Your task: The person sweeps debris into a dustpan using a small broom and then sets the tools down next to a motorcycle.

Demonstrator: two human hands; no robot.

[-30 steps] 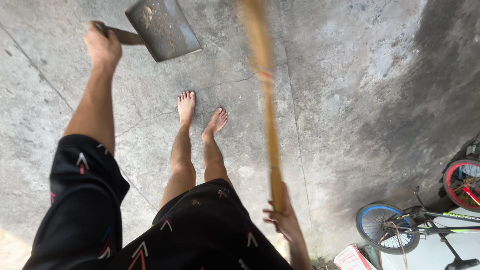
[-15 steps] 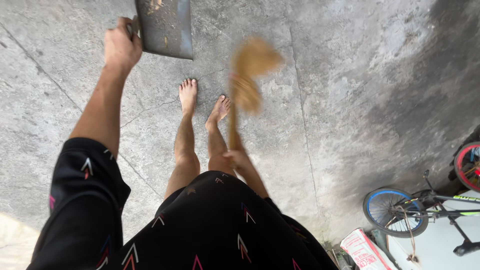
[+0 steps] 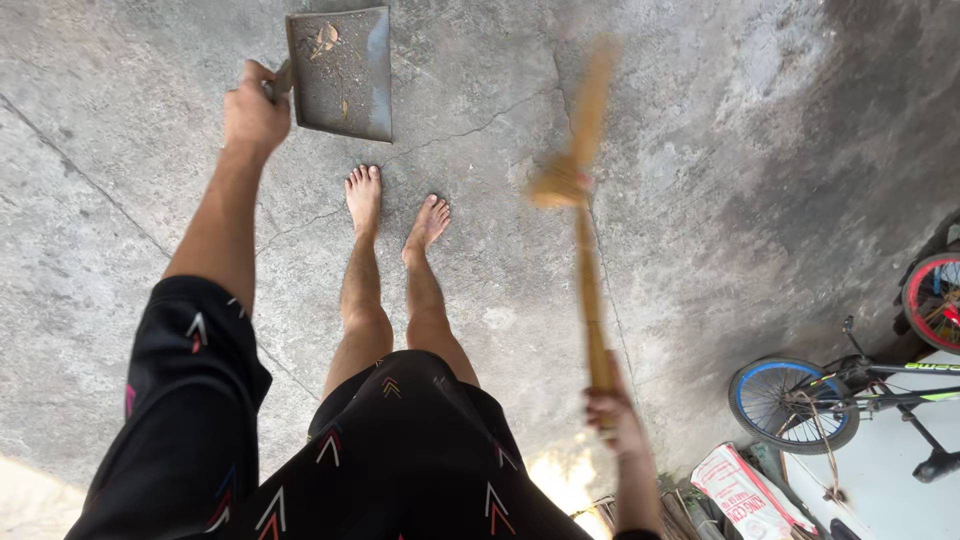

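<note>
My left hand (image 3: 254, 108) grips the handle of a grey metal dustpan (image 3: 340, 72), held out in front of me above the concrete floor (image 3: 700, 150). A few dry leaves and bits of dirt lie in the pan. My right hand (image 3: 612, 408) holds the lower end of a wooden broom (image 3: 585, 210), which is blurred by motion and points away from me. My bare feet (image 3: 395, 212) stand on the concrete between the two hands.
A small bicycle with a blue-rimmed wheel (image 3: 795, 403) lies at the lower right, a red-rimmed wheel (image 3: 935, 300) beside it. A white printed sack (image 3: 745, 490) sits near the bottom edge. Cracks cross the concrete, and a dark damp patch fills the upper right.
The broom swung from in front of my feet out to the right, with my right hand moving right too. The dustpan stayed up in my left hand, tilting so its inside shows.
</note>
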